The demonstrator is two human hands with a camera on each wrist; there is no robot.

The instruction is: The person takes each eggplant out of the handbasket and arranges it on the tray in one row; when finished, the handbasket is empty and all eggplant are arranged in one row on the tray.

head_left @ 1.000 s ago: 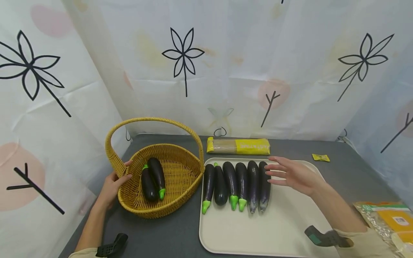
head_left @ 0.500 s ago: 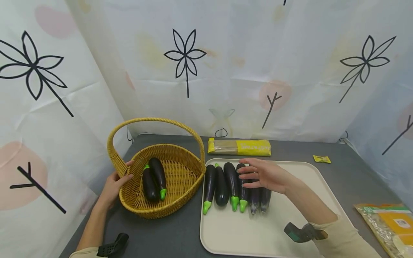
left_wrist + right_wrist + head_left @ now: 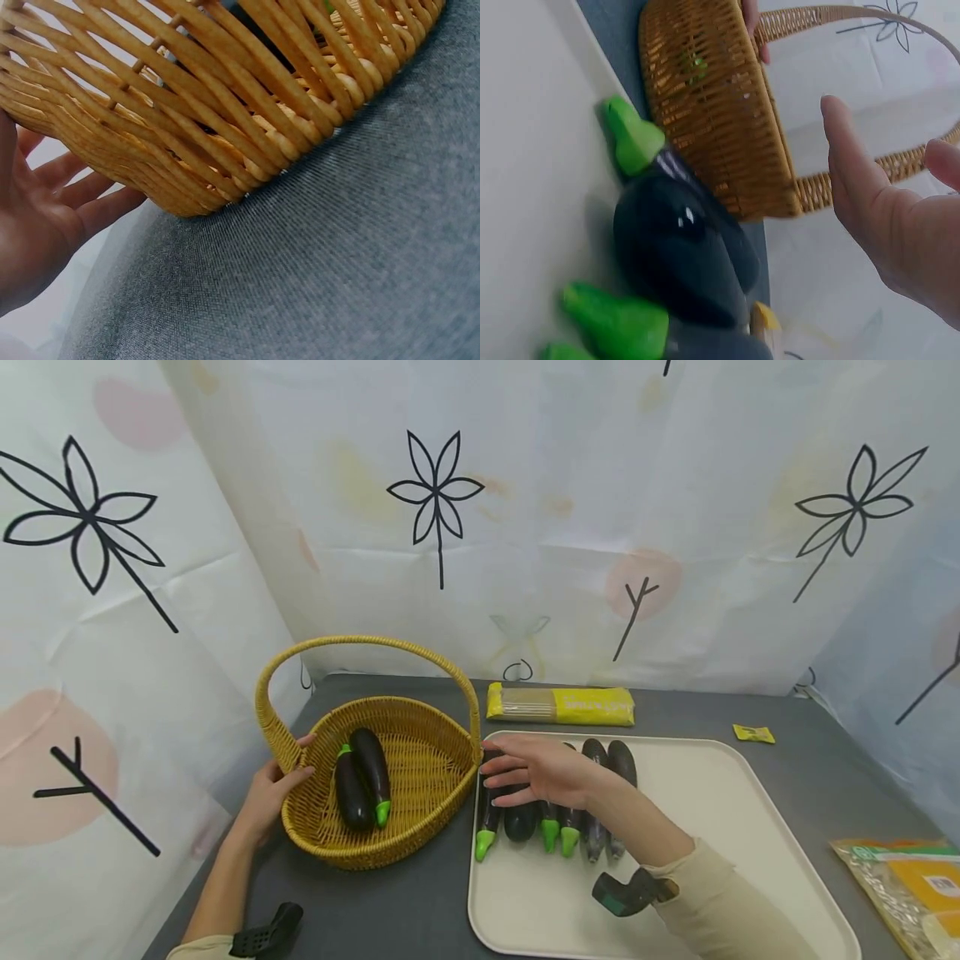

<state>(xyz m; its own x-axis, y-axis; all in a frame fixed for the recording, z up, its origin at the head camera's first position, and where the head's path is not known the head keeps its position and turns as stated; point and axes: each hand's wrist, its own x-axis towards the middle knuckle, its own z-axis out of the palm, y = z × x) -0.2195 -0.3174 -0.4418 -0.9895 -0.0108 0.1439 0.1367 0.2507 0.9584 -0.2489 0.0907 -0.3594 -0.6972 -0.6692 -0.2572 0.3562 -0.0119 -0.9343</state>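
My left hand (image 3: 264, 797) holds the left rim of a yellow woven basket (image 3: 431, 768), its thumb over the edge and its fingers outside. In the left wrist view those fingers (image 3: 112, 206) lie against the wicker. Two dark eggplants (image 3: 354, 797) with green caps rest side by side in the basket. My right hand (image 3: 542, 770), fingers extended, hovers over a row of several eggplants (image 3: 488, 820) on a cream tray (image 3: 720, 827), hiding part of the row. It holds nothing. The right wrist view shows it apart from both the basket (image 3: 705, 97) and a glossy eggplant (image 3: 675, 244).
A yellow pack of noodles (image 3: 558, 705) lies behind the tray. A small yellow packet (image 3: 753, 734) sits at the back right, and a clear and orange bag (image 3: 907, 893) at the right edge. Patterned white curtains (image 3: 555, 527) stand around the grey table (image 3: 390, 910).
My right hand has moved left across the eggplant row, from its right end to its left end beside the basket. My left hand stays on the rim.
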